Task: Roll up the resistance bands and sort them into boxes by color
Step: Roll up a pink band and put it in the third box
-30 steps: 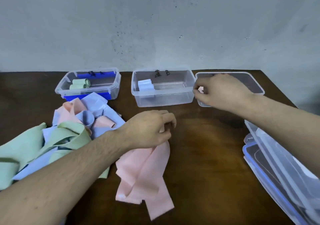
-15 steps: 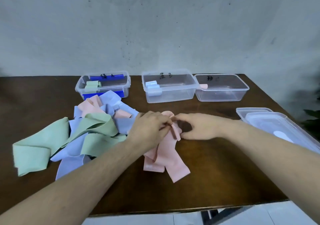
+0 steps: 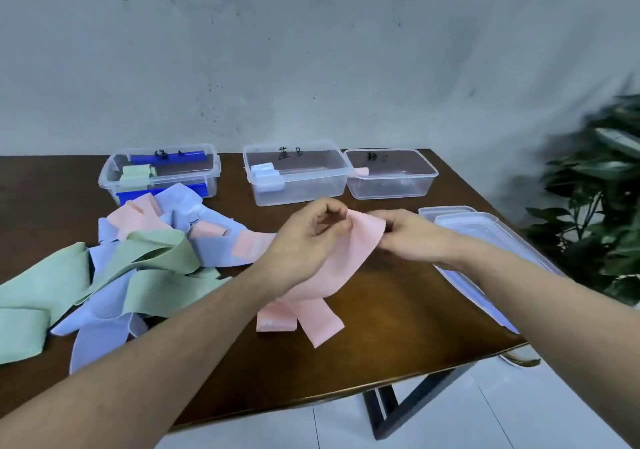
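Holding the top end of a pink band [image 3: 349, 258] at centre frame, both hands pinch it across its width: the left hand [image 3: 311, 241] curls finger and thumb on the left corner, the right hand [image 3: 407, 237] pinches the right corner; the end is lifted clear of the table [image 3: 398, 327].

Nearest the viewer, the band's free tail lies folded on the wood at lower centre; its long axis runs from that tail up and away to the held edge, so the loose length hangs below and toward the viewer from the grip; my reading is that rolling must start at the pinched end and travel down toward the tail; both hands sit level on the edge, neither plainly nearer.

Left of centre lies the heap of loose bands [image 3: 131, 268], green, blue and pink tangled; at right, stacked lids [image 3: 485, 237] lie just beside the right wrist.

Farther back, along the wall, stand three boxes: the green box [image 3: 159, 185] at upper left holding green rolls; the blue box [image 3: 298, 185] in the middle holding a pale blue roll; the pink box [image 3: 391, 185], where a small pink piece shows at its left rim, though whether inside I cannot tell; that box lies up and right of the grip, nearer the right hand.
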Tool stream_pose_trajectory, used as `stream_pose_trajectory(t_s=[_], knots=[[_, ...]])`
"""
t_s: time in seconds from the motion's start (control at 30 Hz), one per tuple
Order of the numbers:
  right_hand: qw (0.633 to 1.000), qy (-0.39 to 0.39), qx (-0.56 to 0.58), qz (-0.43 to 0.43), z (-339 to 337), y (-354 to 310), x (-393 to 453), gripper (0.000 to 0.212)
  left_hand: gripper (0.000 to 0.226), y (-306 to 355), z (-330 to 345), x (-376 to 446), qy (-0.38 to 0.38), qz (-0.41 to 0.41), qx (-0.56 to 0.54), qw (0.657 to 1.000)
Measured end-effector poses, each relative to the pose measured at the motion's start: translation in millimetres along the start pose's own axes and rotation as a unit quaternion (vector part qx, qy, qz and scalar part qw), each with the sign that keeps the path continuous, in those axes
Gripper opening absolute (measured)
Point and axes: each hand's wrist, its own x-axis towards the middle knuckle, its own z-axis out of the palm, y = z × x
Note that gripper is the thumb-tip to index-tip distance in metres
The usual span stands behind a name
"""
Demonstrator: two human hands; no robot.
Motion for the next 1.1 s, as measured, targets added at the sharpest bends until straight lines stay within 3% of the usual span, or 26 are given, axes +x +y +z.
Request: stream_pose_trajectory(t_s=[0.13, 0.33, 0.53, 0.63, 0.73, 0.8, 0.9, 1.1], knots=[[0.999, 0.015, 0.023, -0.018, -11, 2, -9, 0.024, 0.008, 11, 9, 7, 0.016, -0.021, -0.036, 0.999], [0.983, 0.148, 0.08, -0.076, -44, 2, -18, 0.036, 0.01, 22, 28, 20, 0.017, -0.044, -0.067, 0.997], [0.973, 0.159, 0.13, -0.101, -72, 6, -26, 0.034, 0.032, 38, 48, 30, -0.013, -0.083, -0.16, 0.984], [0.969, 0.155, 0.149, -0.122, -81, 2, -29, 0.034, 0.02, 47, 58, 35, 0.015, -0.09, -0.2, 0.975], [0.964, 0.137, 0.185, -0.133, -89, 0, -31, 0.034, 0.022, 58, 64, 38, 0.047, -0.086, -0.108, 0.989], [0.961, 0.122, 0.2, -0.146, -93, 0, -30, 0.034, 0.03, 63, 68, 37, 0.03, -0.078, -0.067, 0.994], [0.96, 0.121, 0.201, -0.152, -94, 0, -29, 0.037, 0.019, 67, 76, 38, 0.008, -0.053, -0.043, 0.998], [0.955, 0.139, 0.213, -0.155, -93, 1, -28, 0.037, 0.011, 71, 75, 48, 0.117, -0.058, -0.07, 0.989]])
